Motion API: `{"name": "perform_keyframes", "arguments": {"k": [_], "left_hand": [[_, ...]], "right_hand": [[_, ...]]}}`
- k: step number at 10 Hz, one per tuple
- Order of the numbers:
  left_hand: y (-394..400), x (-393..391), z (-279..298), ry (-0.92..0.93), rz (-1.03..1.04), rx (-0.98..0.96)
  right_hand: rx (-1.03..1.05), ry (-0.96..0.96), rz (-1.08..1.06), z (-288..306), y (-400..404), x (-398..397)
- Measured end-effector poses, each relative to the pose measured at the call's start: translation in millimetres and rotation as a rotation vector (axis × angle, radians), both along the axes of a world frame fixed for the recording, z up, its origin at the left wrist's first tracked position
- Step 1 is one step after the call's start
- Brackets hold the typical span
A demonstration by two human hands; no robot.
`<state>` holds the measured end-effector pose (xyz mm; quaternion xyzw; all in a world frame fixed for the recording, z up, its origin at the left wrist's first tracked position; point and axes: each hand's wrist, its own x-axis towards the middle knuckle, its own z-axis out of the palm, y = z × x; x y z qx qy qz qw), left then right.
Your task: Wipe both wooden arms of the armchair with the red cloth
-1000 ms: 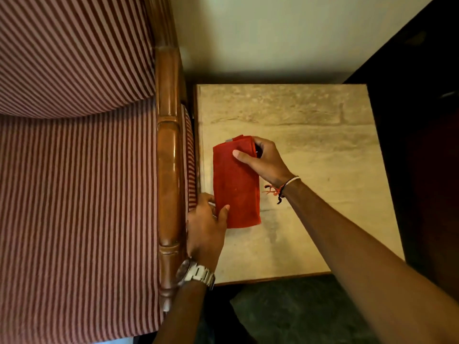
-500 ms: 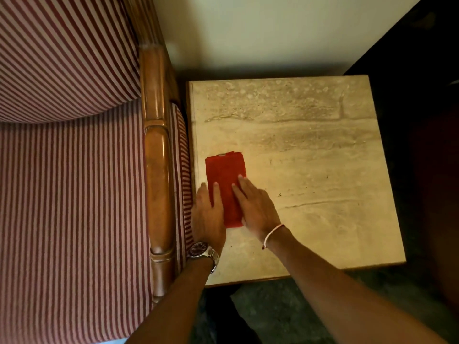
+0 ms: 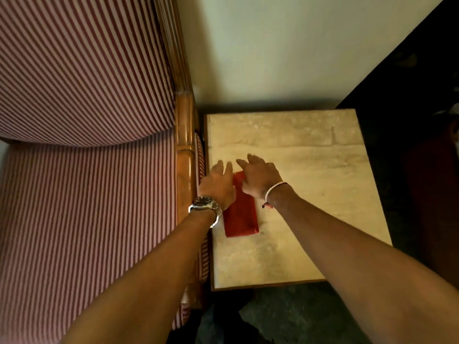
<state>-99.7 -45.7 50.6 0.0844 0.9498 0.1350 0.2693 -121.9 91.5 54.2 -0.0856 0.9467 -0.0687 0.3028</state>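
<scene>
The red cloth (image 3: 242, 214) lies folded flat on the stone-topped side table (image 3: 310, 194), close to its left edge. My left hand (image 3: 218, 184), with a watch on its wrist, rests flat on the cloth's far left part, fingers spread. My right hand (image 3: 259, 178) lies flat on the cloth's far end beside it, fingers pointing away from me. Neither hand grips the cloth. The armchair's right wooden arm (image 3: 185, 160) runs just left of the table. The other arm is out of view.
The striped seat and backrest of the armchair (image 3: 87, 170) fill the left. A pale wall (image 3: 273, 58) stands behind the table. Dark furniture (image 3: 422, 145) borders the table's right side, and dark floor (image 3: 285, 316) lies below its near edge.
The right hand let go of the cloth's far edge, and both hands pressed it flat and slid toward its far end. The view pulled back.
</scene>
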Motion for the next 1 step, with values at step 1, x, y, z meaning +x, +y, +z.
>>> {"name": "perform_keyframes", "arguments": {"k": [1], "left_hand": [[-19.1,-19.5,52.1,0.246,-0.028,-0.051]], "right_hand": [[0.013,0.173,-0.004,56.2,-6.6,-21.1]]}}
